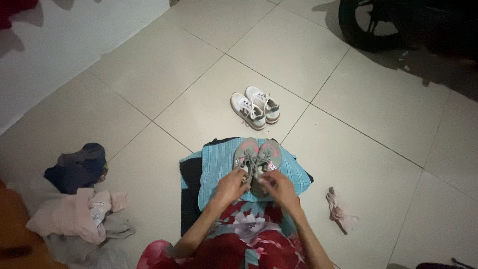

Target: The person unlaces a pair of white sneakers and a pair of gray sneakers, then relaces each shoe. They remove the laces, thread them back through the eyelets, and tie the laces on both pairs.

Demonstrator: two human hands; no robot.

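Grey shoes [258, 158] on blue cloth [219, 164]: both hands, left [230, 187] and right [277, 188], curl closed around their laces.

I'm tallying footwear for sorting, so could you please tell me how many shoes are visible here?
4. Two white lace-up sneakers sit side by side on the tiled floor. Two grey sneakers with pink trim lie on the blue checked cloth, at both hands. Others may be hidden.

Both hands [230, 188] [279, 188] forward, fingers seemingly curled.
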